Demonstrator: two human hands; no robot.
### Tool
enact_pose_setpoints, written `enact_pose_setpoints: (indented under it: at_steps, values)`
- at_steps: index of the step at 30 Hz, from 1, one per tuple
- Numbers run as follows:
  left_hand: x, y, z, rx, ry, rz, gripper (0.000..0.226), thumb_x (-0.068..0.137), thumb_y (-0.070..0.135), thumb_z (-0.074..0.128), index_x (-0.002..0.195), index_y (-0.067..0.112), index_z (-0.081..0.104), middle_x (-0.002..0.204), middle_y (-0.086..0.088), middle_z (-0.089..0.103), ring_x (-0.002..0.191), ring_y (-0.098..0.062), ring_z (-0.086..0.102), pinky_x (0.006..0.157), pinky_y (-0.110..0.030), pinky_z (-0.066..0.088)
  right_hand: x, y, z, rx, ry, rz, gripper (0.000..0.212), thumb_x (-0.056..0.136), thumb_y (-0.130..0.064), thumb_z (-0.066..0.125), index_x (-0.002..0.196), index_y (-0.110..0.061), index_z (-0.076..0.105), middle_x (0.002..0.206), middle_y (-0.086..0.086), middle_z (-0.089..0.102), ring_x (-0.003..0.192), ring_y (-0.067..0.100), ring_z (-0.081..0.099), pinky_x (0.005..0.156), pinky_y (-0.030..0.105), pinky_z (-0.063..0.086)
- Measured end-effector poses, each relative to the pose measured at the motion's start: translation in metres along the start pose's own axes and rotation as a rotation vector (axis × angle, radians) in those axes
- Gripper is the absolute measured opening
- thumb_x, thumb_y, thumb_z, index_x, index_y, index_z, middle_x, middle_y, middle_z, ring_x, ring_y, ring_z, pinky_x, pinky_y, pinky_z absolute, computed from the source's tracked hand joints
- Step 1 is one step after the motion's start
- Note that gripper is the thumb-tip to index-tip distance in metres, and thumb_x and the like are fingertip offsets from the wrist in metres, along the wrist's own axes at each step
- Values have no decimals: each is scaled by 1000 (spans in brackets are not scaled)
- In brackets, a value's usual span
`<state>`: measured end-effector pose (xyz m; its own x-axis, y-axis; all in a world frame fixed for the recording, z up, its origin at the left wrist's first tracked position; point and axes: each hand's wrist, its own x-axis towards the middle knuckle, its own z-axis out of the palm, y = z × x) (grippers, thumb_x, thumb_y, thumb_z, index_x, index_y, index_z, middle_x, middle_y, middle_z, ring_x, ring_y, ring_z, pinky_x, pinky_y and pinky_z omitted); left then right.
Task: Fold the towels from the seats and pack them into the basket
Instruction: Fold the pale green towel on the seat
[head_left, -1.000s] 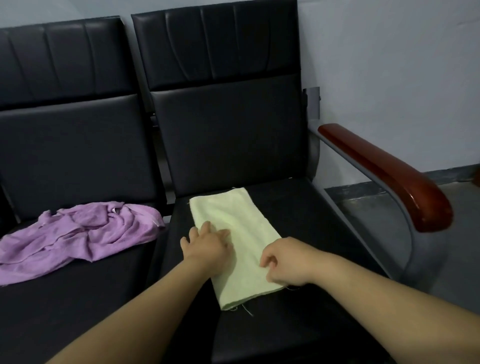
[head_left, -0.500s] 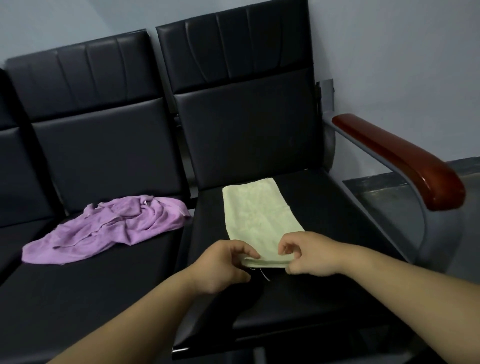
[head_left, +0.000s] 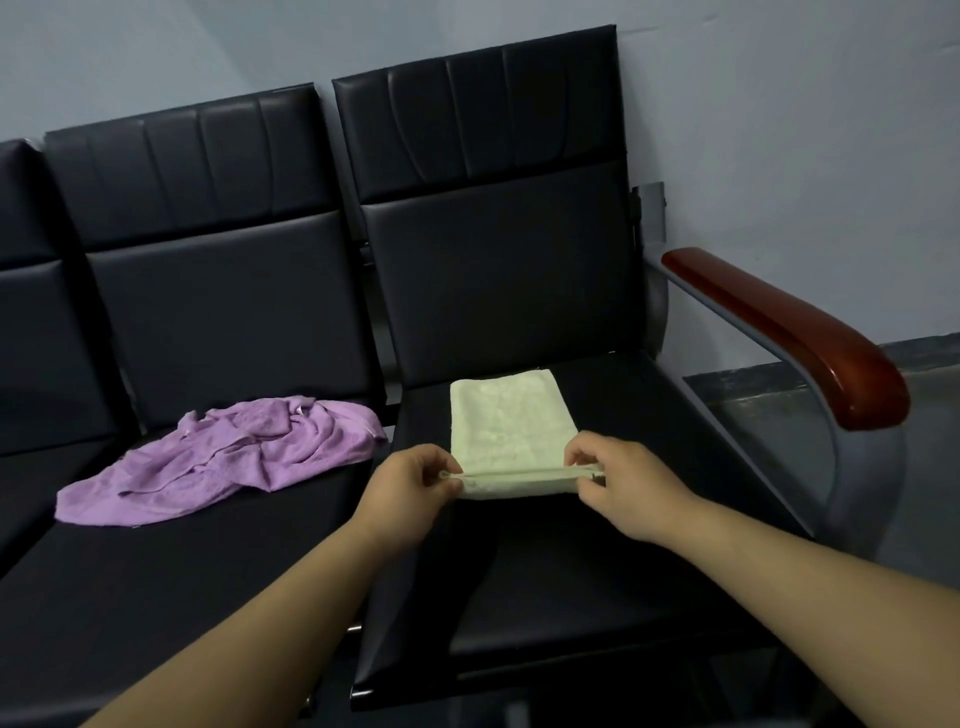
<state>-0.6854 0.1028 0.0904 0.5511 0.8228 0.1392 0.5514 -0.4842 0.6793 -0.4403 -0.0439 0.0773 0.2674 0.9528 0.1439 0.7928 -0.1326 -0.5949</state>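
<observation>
Grip of left hand (head_left: 410, 488) and right hand (head_left: 626, 488) pinches the near corners of the pale green towel (head_left: 511, 415), part-folded on the end seat (head_left: 649, 426), its front edge lifted; purple towel (head_left: 234, 452) on the next seat (head_left: 156, 582) lies crumpled, yet to be folded, and no basket shows.

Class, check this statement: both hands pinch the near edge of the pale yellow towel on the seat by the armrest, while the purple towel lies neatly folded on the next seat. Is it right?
Not quite. The head view shows the purple towel crumpled and unfolded, not neatly folded. The rest holds: the left hand and right hand pinch the near edge of the pale yellow towel on the seat by the armrest.
</observation>
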Motion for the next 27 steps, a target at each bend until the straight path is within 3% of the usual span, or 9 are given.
enact_pose_setpoints:
  at_steps: [6, 10, 14, 17, 20, 22, 24, 27]
  values:
    - [11, -1, -16, -103, 108, -11, 11, 90, 13, 73, 86, 23, 70, 78, 7, 71, 66, 5, 59, 61, -8, 44, 19, -10, -13, 169, 148, 25, 20, 96, -19, 67, 98, -39, 64, 85, -7, 66, 76, 10, 63, 68, 25, 54]
    - [14, -8, -17, -135, 67, -26, 12, 90, 11, 73, 86, 23, 71, 78, 6, 72, 67, 3, 60, 64, -11, 45, 26, -10, -8, 231, 139, 64, 22, 93, -15, 69, 93, -37, 66, 84, -5, 65, 70, 6, 58, 64, 17, 47]
    - [15, -11, -21, -156, -30, -39, 10, 89, 9, 73, 87, 19, 72, 78, 6, 72, 67, 3, 61, 64, -12, 47, 31, -10, -8, 265, 106, 115, 23, 87, -10, 70, 92, -33, 67, 84, -2, 65, 70, 9, 57, 64, 22, 49]
    - [10, -11, -30, -167, -243, -55, 11, 89, 4, 72, 90, 15, 70, 79, 2, 70, 69, -5, 61, 65, -19, 50, 28, -10, -14, 305, -89, 181, 22, 83, -3, 68, 92, -23, 70, 75, -1, 63, 67, 11, 60, 66, 28, 52]
    - [-5, -12, -41, -321, -677, -213, 18, 90, -8, 66, 94, 10, 64, 76, 2, 65, 66, -7, 61, 59, -19, 52, 18, -8, -21, 502, -534, 340, 18, 84, 4, 65, 92, -11, 71, 81, 7, 62, 75, 17, 61, 69, 29, 55]
    - [-13, -11, -45, -387, -906, -297, 22, 91, -10, 63, 96, 11, 62, 78, 1, 65, 69, -10, 63, 63, -22, 55, 13, -7, -25, 603, -748, 381, 19, 79, 2, 68, 88, -15, 71, 87, 8, 59, 80, 19, 57, 74, 32, 54]
    - [-14, -10, -47, -405, -939, -307, 22, 91, -10, 62, 96, 11, 61, 80, 0, 65, 71, -12, 64, 66, -24, 56, 14, -7, -29, 644, -781, 383, 19, 74, -1, 69, 85, -17, 71, 88, 7, 60, 81, 19, 56, 76, 33, 52]
    - [-10, -13, -45, -440, -786, -308, 24, 92, -9, 63, 95, 15, 62, 82, 2, 65, 74, -11, 63, 68, -25, 56, 17, -11, -30, 601, -669, 387, 18, 82, 2, 65, 87, -15, 70, 86, 5, 64, 79, 18, 59, 76, 34, 52]
